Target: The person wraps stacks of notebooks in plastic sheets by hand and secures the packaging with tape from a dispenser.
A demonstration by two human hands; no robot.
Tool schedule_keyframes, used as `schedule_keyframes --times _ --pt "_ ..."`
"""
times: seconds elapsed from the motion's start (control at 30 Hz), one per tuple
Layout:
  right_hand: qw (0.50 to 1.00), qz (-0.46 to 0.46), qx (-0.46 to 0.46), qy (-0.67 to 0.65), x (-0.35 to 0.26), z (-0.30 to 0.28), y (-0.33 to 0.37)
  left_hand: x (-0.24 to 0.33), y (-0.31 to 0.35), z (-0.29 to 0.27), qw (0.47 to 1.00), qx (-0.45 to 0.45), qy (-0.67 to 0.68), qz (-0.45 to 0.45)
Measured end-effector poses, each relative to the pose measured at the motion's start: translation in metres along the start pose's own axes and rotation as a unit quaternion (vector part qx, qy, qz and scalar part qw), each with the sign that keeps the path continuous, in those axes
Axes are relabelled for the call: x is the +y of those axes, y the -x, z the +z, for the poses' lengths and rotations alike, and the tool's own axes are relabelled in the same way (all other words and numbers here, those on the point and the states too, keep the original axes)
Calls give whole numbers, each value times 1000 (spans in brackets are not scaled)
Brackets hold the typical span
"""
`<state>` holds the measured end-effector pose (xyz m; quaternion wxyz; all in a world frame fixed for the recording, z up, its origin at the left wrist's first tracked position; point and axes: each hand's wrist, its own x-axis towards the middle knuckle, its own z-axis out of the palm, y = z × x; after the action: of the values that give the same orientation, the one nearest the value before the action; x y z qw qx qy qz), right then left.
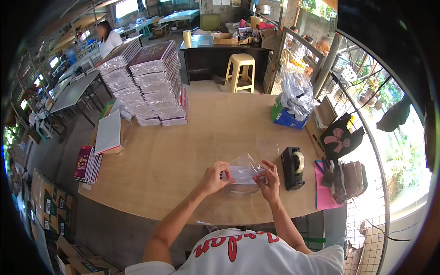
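Over the near part of the wooden table, a small pale, flat rectangular bundle lies between my two hands, with clear plastic film around it. My left hand grips its left end, thumb and fingers closed. On the opposite side, my right hand pinches the film by the bundle's right end, its upper fingers bent. Whether the bundle is paper or card cannot be made out. Just right of my right hand stands a black tape dispenser with a roll of clear tape.
Tall stacks of plastic-wrapped books stand at the far left. More booklets lie at the left edge. At the far right, a blue-green box holds crumpled plastic. A pink sheet and a brown block-like object sit at the right edge.
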<state>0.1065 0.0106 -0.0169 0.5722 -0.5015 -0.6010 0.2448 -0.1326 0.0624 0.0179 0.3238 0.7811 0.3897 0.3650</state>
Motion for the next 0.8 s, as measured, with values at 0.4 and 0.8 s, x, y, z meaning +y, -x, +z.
schedule_keyframes --times 0.4,0.8 --pt "1000 3 3 -15 18 3 -18 8 10 33 982 182 -18 -49" --pt "911 326 -152 -201 22 -1 -67 -27 -8 32 862 147 415 -251"
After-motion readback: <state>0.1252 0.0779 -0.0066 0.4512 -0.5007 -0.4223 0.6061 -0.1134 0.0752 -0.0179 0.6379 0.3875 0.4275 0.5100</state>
